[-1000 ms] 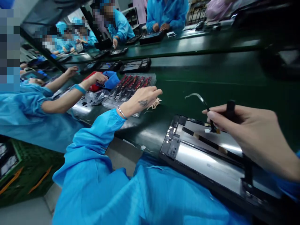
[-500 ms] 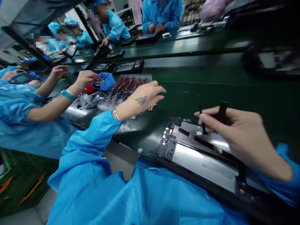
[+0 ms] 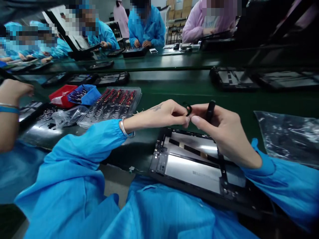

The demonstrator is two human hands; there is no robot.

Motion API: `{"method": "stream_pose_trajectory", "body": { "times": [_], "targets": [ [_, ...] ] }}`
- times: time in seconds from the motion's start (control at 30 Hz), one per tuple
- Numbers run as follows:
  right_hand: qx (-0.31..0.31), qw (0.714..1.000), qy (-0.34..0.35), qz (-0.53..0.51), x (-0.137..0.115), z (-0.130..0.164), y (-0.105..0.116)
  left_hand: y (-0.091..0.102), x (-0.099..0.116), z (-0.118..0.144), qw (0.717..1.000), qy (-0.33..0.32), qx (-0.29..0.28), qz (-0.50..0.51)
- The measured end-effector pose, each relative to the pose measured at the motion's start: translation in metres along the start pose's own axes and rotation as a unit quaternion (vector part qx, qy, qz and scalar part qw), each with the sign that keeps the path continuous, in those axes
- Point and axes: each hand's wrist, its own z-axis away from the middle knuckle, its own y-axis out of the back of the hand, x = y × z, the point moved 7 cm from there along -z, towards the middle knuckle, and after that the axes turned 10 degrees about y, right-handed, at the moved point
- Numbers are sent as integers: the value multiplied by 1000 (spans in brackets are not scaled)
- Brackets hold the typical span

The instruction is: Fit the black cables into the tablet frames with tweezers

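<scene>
Running under both hands, the green bench (image 3: 199, 89) carries everything, and just below the grip lies the opened tablet chassis (image 3: 196, 162) with its bare metal plate up. The left hand (image 3: 161, 114) and the right hand (image 3: 221, 131) meet above the far edge of this chassis, fingertips pressed together on a small black looped part (image 3: 188, 108); the right hand also holds a thin black tool (image 3: 210, 109) upright between its fingers. I judge that the part is held only by its edge, so a small slip could drop it into the chassis or onto the dark bench, where it would be hard to find. To the left of the grip stands a clear tray of red-tipped parts (image 3: 112, 103), then a blue bin (image 3: 84, 94) and a red bin (image 3: 61, 94). To the right lies a plastic bag (image 3: 286, 136). A co-worker's arm (image 3: 7, 113) is far left, not in the way.
</scene>
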Motion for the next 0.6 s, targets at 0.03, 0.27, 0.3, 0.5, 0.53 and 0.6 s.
{"method": "stream_pose_trajectory", "body": {
  "times": [0.03,0.27,0.3,0.5,0.53,0.6],
  "targets": [
    [-1,1000,9,7,-2,-1,1,-1,2,-1,999,-4,-21,-34],
    [47,998,-19,-38,3,2,6,6,20,11,962,-127,147,-191],
    [52,996,-31,-61,5,2,6,7,26,17,937,-154,210,-232],
    [63,994,-40,-84,-1,5,6,-12,48,32,781,-220,354,-466],
    [65,994,-38,-79,-2,6,7,-13,49,33,770,-221,359,-479],
    [67,995,-34,-70,-4,6,6,-14,51,33,759,-224,364,-491]
  ]
}}
